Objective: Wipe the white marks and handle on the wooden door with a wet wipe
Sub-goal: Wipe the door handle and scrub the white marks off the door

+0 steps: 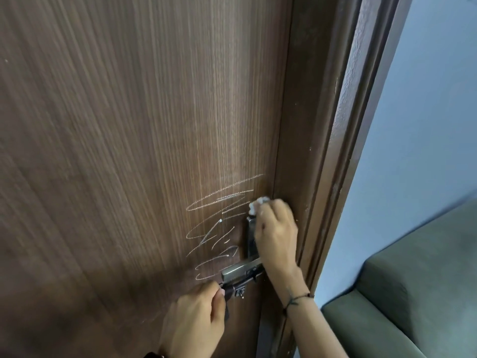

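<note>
A brown wooden door (129, 125) fills the view. White scribbled marks (219, 218) run across it, from above the metal lever handle (241, 270) down to its left end. My right hand (277, 233) presses a bunched white wet wipe (256, 205) against the door, at the right end of the upper marks, just above the handle's upright plate (251, 236). The hand covers most of the wipe and part of the plate. My left hand (196, 321) sits lower down, its fingertips pinched on a small dark latch knob (228, 289) under the handle.
The dark door frame (333, 151) runs down the right of the door. Beyond it are a pale blue wall (426, 125) and a grey-green sofa (418, 293) at the lower right. A thin cord bracelet is on my right wrist.
</note>
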Available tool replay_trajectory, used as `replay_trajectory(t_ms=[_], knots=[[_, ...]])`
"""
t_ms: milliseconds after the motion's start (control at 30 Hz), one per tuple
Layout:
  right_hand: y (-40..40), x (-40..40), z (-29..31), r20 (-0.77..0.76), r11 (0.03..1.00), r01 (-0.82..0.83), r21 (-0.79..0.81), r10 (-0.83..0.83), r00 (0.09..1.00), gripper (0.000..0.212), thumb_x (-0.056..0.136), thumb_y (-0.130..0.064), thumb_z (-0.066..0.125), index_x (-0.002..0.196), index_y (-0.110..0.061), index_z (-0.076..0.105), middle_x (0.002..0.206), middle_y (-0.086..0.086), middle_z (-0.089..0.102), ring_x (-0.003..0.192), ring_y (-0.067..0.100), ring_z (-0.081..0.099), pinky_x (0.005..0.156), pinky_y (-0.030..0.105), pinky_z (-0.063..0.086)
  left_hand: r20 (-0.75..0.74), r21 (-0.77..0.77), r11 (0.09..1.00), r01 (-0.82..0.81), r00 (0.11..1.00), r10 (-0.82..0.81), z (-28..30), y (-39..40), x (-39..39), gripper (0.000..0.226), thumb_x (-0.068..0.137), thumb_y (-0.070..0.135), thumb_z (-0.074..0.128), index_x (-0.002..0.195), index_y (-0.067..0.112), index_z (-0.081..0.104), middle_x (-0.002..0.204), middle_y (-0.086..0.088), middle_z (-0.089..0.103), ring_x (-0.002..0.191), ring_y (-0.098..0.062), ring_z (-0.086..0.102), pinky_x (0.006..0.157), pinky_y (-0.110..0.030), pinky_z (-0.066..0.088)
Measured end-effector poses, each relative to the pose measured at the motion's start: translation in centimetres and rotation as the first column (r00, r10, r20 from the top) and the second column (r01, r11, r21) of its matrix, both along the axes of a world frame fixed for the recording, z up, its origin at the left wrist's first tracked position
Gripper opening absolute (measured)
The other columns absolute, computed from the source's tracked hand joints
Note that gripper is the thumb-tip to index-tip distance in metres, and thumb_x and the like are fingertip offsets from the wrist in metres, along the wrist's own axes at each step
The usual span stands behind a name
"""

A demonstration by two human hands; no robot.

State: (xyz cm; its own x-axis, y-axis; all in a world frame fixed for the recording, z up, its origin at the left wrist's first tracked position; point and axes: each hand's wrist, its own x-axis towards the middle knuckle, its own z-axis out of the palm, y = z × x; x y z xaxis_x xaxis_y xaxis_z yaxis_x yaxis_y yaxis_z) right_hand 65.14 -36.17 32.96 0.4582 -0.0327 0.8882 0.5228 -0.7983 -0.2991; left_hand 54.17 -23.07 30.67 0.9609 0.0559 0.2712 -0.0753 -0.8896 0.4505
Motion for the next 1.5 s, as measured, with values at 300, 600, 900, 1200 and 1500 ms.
replay_trajectory(t_ms=[300,600,900,1200,1500], knots=[[2.0,-0.4,-0.9,0.078,0.999,0.008,-0.05,-0.004,0.997,0.011,0.081,0.007,0.062,0.083,0.002,0.07,0.081,0.012,0.068,0.071,0.024,0.061,0.061,0.028,0.054,-0.01,0.002,0.999,-0.054,0.998,0.054,-0.5,0.2,0.0,0.016,0.085,0.037,0.045,0.083,0.024,0.055,0.048,0.002,0.032,0.077,-0.02,0.062,0.056,-0.023,0.028],[1.5,0.8,-0.1,0.096,0.999,0.031,0.019,-0.032,0.995,0.01,0.084,0.008,0.061,0.087,0.004,0.069,0.082,0.015,0.067,0.074,0.026,0.061,0.066,0.033,0.054,-0.003,-0.014,0.998,-0.056,0.998,0.056,-0.8,-0.3,-0.1,0.018,0.085,0.038,0.044,0.085,0.024,0.056,0.049,0.003,0.033,0.077,-0.021,0.063,0.057,-0.025,0.032],[0.7,1.1,1.5,0.072,0.992,0.117,0.044,-0.12,0.99,0.014,0.082,0.007,0.058,0.089,0.003,0.069,0.085,0.017,0.069,0.079,0.032,0.064,0.069,0.035,0.056,-0.007,0.005,0.999,-0.047,0.999,0.047,-0.7,-0.6,-0.5,0.019,0.087,0.038,0.041,0.091,0.026,0.055,0.08,0.004,0.066,0.08,-0.016,0.063,0.059,-0.023,0.035],[1.1,1.5,3.4,0.131,0.966,0.005,0.257,-0.04,0.991,0.016,0.09,-0.001,0.052,0.089,0.004,0.068,0.091,0.018,0.067,0.078,0.024,0.06,0.071,0.028,0.049,-0.056,0.026,0.993,-0.113,0.992,0.115,-0.4,0.8,-1.5,0.019,0.087,0.036,0.044,0.088,0.023,0.057,0.047,-0.001,0.03,0.077,-0.022,0.063,0.06,-0.025,0.037],[1.5,1.3,1.0,0.202,0.985,-0.104,0.14,0.074,0.977,0.017,0.087,0.007,0.055,0.093,0.002,0.07,0.09,0.016,0.067,0.075,0.024,0.053,0.075,0.018,0.038,-0.022,0.009,0.993,-0.122,0.992,0.122,-0.5,1.4,-1.5,0.018,0.086,0.035,0.045,0.089,0.022,0.057,0.059,-0.001,0.049,0.082,-0.026,0.062,0.066,-0.034,0.044]])
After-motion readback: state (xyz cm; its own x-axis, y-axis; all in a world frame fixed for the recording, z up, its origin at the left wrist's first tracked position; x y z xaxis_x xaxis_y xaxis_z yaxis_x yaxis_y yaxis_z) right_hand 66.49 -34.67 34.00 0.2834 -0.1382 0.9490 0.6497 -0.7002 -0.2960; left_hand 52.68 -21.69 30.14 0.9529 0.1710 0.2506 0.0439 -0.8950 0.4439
